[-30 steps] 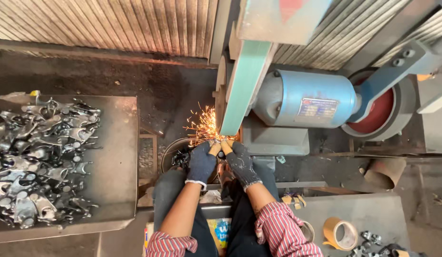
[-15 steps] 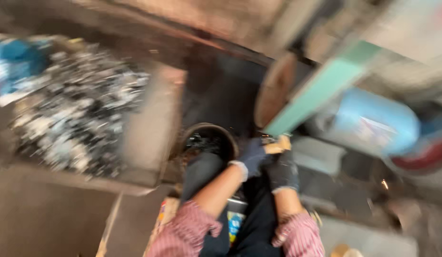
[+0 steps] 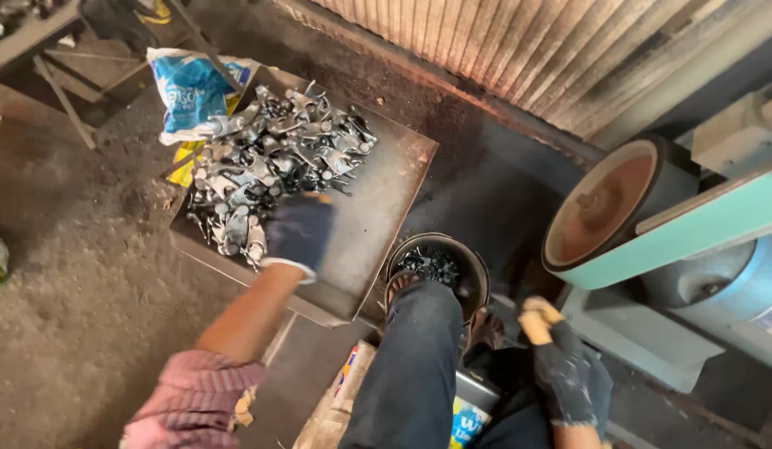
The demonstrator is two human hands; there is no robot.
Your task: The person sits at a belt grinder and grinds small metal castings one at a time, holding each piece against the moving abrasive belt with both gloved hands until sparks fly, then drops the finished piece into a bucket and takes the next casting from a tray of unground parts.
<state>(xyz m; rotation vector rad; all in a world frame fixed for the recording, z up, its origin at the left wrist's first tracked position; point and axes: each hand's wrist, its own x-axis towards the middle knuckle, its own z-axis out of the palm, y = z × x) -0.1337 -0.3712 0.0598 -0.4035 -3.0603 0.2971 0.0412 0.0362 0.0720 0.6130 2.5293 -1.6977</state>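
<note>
Over the near edge of the heap of metal parts [image 3: 273,162], the left hand [image 3: 301,233] is hovering in a dark glove with a pale cuff, and it is blurred, so I cannot tell whether its fingers are spread, curled, or already closing on a piece. The nearest parts are lying just beside and under the glove, at its left and far sides, while the bulk of the heap is spreading away toward the far left of the rusty metal tray [image 3: 386,208] that is carrying it. The right hand [image 3: 560,366] is resting low at the near right, also in a dark glove, its fingers [image 3: 537,320] curling narrowly around a small yellowish piece [image 3: 531,314] that is poking out at their far end. Between the two hands, the person's knee in dark trousers [image 3: 415,357] is pointing toward a round dark bucket [image 3: 473,274] that is holding more dark parts, just right of the tray's near corner. Beyond the heap, a blue and white plastic bag [image 3: 190,91] is lying against the tray's far left edge. Right of the bucket, the grinder's brownish wheel [image 3: 606,204] and teal sanding belt [image 3: 702,224] are standing well apart from the left hand.
</note>
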